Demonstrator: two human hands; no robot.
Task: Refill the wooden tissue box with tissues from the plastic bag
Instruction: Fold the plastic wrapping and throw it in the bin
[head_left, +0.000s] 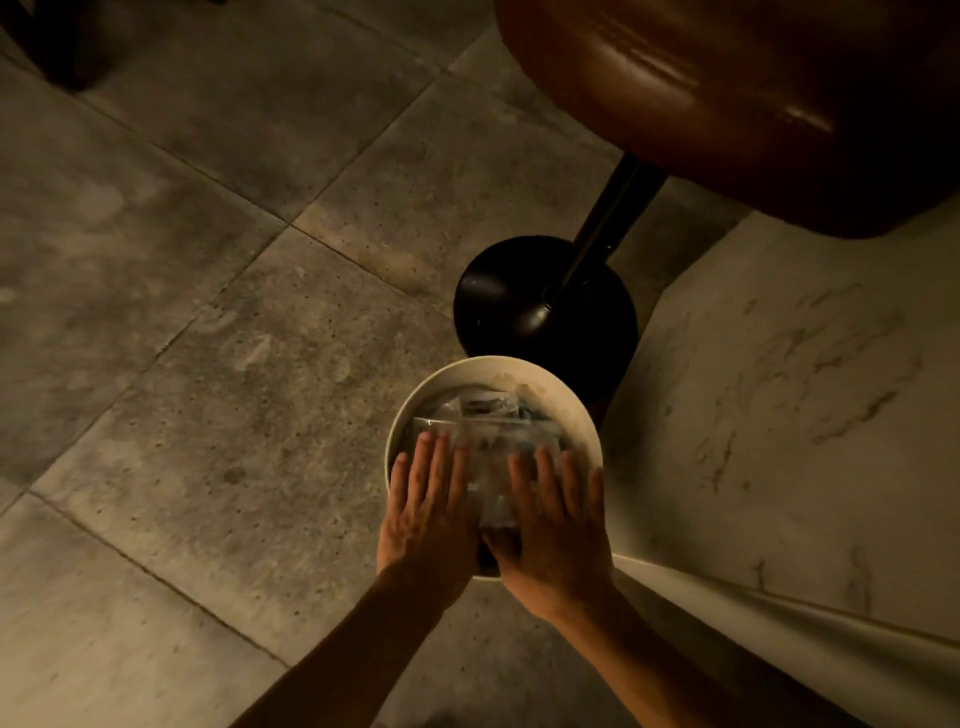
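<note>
A round pale bin (540, 375) stands on the tiled floor, with a crumpled clear plastic bag (491, 441) inside its mouth. My left hand (428, 512) lies flat on the bag's left side, fingers spread and pointing away from me. My right hand (553, 519) lies flat on the bag's right side in the same way. Both palms rest on the plastic over the near half of the bin. The wooden tissue box and any tissues are out of sight.
A stool with a brown leather seat (753, 93), black post and round black base (540, 306) stands just behind the bin. A marble-patterned counter wall (805, 415) rises at the right. Grey floor tiles (208, 364) stretch to the left.
</note>
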